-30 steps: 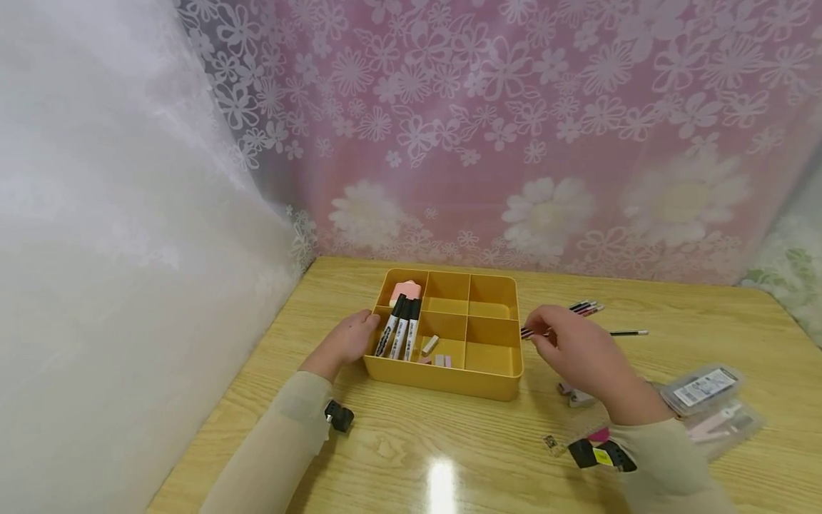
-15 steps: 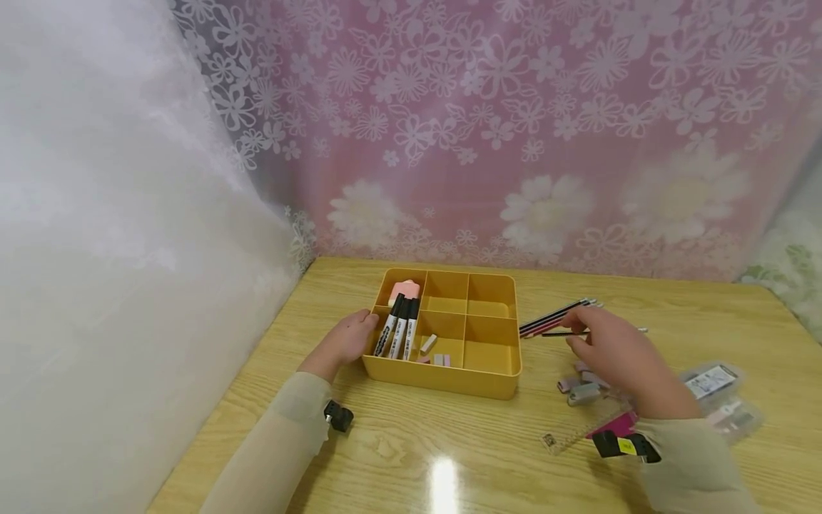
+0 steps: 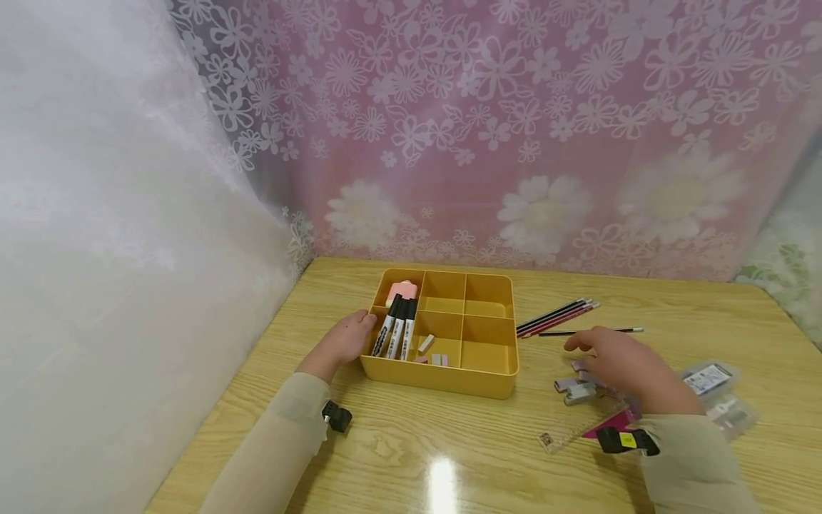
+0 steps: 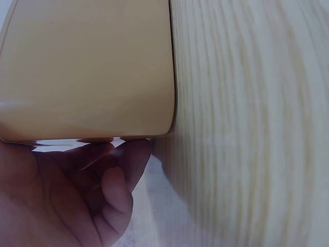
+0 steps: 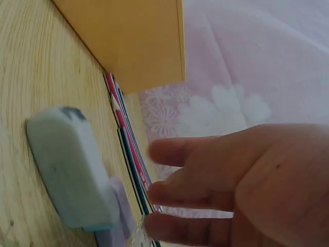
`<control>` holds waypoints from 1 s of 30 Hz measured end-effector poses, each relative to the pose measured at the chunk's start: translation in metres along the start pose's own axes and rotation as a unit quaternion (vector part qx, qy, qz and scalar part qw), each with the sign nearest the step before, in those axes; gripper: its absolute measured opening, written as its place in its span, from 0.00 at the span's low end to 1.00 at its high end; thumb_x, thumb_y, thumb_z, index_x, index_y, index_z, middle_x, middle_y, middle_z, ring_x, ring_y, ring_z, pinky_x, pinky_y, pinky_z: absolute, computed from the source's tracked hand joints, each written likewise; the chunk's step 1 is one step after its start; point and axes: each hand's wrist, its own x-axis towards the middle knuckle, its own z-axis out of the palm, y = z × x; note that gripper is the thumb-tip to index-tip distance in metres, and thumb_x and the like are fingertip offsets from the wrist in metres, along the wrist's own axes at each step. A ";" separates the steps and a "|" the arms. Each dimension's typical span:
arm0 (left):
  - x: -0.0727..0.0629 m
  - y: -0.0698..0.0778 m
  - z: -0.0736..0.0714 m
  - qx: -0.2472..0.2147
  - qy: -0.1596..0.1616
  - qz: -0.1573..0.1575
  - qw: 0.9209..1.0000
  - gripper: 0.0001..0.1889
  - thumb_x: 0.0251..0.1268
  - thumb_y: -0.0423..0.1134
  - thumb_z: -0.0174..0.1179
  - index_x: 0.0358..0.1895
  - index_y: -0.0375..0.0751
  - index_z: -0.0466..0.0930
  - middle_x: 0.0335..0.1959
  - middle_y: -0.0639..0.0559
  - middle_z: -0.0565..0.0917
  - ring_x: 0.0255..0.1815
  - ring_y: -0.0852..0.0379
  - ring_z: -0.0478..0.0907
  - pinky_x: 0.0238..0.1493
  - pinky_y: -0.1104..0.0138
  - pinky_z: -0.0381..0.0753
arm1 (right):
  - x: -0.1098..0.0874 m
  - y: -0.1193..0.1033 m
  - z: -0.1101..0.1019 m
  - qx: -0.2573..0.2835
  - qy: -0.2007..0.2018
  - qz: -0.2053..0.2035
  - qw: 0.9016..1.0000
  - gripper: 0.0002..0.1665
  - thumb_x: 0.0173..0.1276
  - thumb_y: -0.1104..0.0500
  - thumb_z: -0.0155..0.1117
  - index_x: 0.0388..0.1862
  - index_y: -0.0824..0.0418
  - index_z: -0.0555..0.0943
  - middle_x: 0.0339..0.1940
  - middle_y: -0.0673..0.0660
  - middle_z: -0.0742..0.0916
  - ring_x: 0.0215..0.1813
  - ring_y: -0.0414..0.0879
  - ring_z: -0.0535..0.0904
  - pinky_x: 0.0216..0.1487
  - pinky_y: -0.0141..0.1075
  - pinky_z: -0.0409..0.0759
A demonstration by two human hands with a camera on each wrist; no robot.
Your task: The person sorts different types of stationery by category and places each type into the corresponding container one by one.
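A yellow divided storage box (image 3: 437, 376) stands on the table. My left hand (image 3: 349, 337) holds its left wall at the rim; in the left wrist view, curled fingers (image 4: 118, 195) lie against the box side. Inside are several black-capped markers (image 3: 398, 332), a pink-and-white item (image 3: 402, 291) and small erasers (image 3: 427, 344). My right hand (image 3: 619, 360) is over a group of erasers (image 3: 581, 393), holding nothing, its fingers spread. In the right wrist view, a whitish eraser (image 5: 74, 167) and a lilac one (image 5: 121, 206) lie beside its fingertips.
Several pencils (image 3: 555, 318) lie right of the box, a black one (image 3: 559, 333) apart from the bundle. A clear ruler (image 3: 557, 437) and a pink piece (image 3: 606, 422) lie near the right wrist. Clear plastic cases (image 3: 709, 378) are farther right. A floral curtain (image 3: 462, 143) hangs behind.
My right hand has left the pencils at the box's right side and moved right and nearer, over the erasers. The pencils now lie uncovered. My left hand stays at the box.
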 end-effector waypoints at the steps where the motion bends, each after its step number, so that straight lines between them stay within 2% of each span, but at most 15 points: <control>1: 0.000 0.000 0.000 0.000 0.000 -0.001 1.000 0.32 0.83 0.55 0.31 0.74 0.36 0.66 0.72 0.39 0.70 0.74 0.39 0.64 0.73 0.45 0.60 | 0.000 0.001 0.001 0.001 -0.007 0.004 1.000 0.18 0.73 0.64 0.58 0.60 0.61 0.82 0.56 0.70 0.83 0.56 0.67 0.79 0.51 0.63 0.78; 6: -0.001 0.000 -0.001 -0.003 -0.001 -0.009 1.000 0.32 0.83 0.55 0.30 0.76 0.36 0.63 0.73 0.39 0.68 0.75 0.39 0.62 0.73 0.45 0.58 | 0.001 0.007 0.004 0.013 -0.023 0.009 1.000 0.21 0.70 0.67 0.57 0.60 0.63 0.81 0.56 0.70 0.83 0.57 0.67 0.79 0.50 0.62 0.78; 13: -0.001 0.000 -0.001 -0.005 -0.001 -0.006 1.000 0.33 0.83 0.55 0.31 0.76 0.35 0.63 0.74 0.39 0.68 0.75 0.39 0.62 0.74 0.44 0.58 | 0.001 0.009 0.006 0.019 -0.023 0.003 1.000 0.22 0.64 0.70 0.60 0.57 0.64 0.82 0.54 0.70 0.83 0.57 0.69 0.78 0.51 0.62 0.77; 21: 0.000 -0.001 0.000 -0.003 0.000 0.001 1.000 0.33 0.83 0.55 0.31 0.76 0.36 0.64 0.73 0.39 0.69 0.75 0.39 0.62 0.73 0.44 0.59 | 0.001 0.009 0.008 0.023 -0.019 -0.001 1.000 0.16 0.66 0.68 0.62 0.53 0.63 0.82 0.46 0.65 0.85 0.47 0.58 0.81 0.46 0.57 0.80; 25: -0.001 0.000 0.001 -0.004 0.002 0.000 1.000 0.32 0.83 0.55 0.31 0.76 0.36 0.64 0.73 0.39 0.69 0.75 0.39 0.62 0.73 0.45 0.58 | 0.002 0.010 0.009 0.030 -0.019 0.006 0.999 0.17 0.65 0.69 0.62 0.53 0.64 0.82 0.46 0.64 0.84 0.45 0.56 0.81 0.44 0.55 0.80; 30: -0.001 0.001 0.000 -0.004 0.003 -0.004 1.000 0.32 0.83 0.55 0.31 0.75 0.36 0.65 0.72 0.40 0.70 0.74 0.40 0.63 0.74 0.45 0.59 | 0.005 0.011 0.009 0.028 -0.021 0.007 0.999 0.18 0.64 0.70 0.62 0.53 0.66 0.82 0.46 0.64 0.85 0.46 0.58 0.80 0.46 0.57 0.79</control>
